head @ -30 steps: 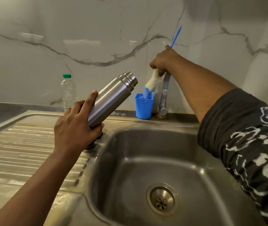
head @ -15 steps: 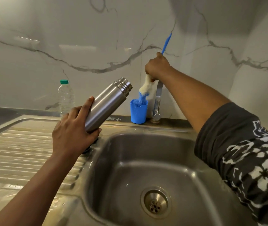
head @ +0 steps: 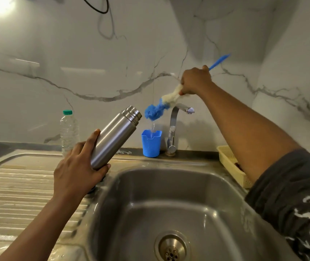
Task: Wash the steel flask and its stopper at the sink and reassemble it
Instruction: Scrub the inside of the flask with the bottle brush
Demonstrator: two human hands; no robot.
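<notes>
Where held, flask (head: 115,137) behind left hand (head: 75,172).

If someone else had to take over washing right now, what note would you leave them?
Left hand grips the steel flask, tilted, mouth towards the tap.
Right hand grips the bottle brush, dripping above the blue cup.
Done: flask looks uncapped, brush wetted.
Left: scrub inside over the sink, rinse, wash the stopper (not clearly in view), reassemble.

Steel flask (head: 115,137): brushed silver cylinder, uncapped, threaded neck bare. Tilted, neck up and right. Base gripped in left hand (head: 77,172), above sink (head: 159,194) rim.
</notes>
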